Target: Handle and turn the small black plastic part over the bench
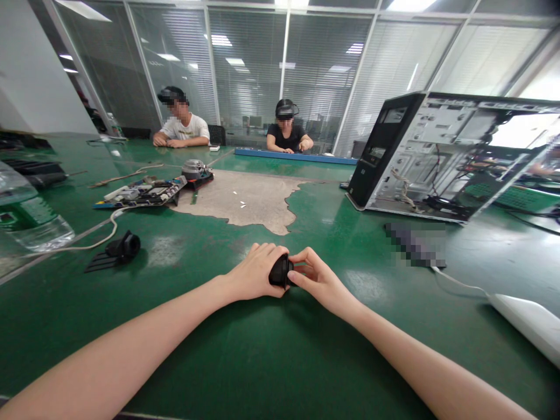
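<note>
A small black rounded plastic part (278, 272) is held between my two hands, just above the green table (245, 356). My left hand (254, 272) wraps round its left side. The fingertips and thumb of my right hand (322, 281) pinch its right end. My fingers cover much of the part, so its exact kind does not show. Off to the left lies another black plastic piece (126, 247), with a round end and flat prongs. Farther back on the left rests a circuit board (146, 191), beside a grey and black round component (196, 170).
An opened computer case (406, 157) stands at the right. Near it lie a blurred dark device (411, 244) and a white box (527, 321) joined by a cable. A water bottle (32, 210) is at the left edge. Two people sit across the table behind a blue bar (297, 156).
</note>
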The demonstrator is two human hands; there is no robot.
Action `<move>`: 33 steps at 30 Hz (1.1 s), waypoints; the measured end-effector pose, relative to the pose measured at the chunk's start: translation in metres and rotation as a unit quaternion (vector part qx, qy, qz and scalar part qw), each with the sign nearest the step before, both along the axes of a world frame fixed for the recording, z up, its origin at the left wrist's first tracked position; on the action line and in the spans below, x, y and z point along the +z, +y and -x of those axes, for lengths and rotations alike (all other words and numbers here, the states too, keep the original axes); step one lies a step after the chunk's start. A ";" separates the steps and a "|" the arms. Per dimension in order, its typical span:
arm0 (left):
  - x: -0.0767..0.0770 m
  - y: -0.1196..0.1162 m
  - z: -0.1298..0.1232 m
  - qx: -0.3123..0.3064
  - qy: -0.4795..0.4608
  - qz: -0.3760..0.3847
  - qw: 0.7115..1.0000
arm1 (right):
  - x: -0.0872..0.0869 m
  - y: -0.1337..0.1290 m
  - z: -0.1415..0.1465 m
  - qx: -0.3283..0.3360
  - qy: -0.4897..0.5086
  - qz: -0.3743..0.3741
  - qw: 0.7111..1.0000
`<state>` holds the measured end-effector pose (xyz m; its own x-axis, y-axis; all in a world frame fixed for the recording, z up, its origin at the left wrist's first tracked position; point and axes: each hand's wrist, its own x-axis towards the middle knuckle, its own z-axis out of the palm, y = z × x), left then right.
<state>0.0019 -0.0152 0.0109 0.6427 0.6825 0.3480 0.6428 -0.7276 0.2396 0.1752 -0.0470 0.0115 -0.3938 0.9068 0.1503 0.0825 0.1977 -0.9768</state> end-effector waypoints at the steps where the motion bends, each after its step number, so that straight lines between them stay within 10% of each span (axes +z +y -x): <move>1: 0.000 0.000 0.000 0.000 -0.001 0.000 1.000 | -0.001 0.001 0.000 -0.004 -0.001 0.001 1.000; 33: 0.000 0.000 0.000 -0.002 -0.001 -0.001 1.000 | -0.001 0.000 0.001 -0.009 0.001 0.013 1.000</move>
<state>0.0022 -0.0153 0.0105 0.6454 0.6785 0.3508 0.6387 -0.7313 0.2394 0.1746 -0.0474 0.0108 -0.3775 0.9173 0.1268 0.0838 0.1702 -0.9818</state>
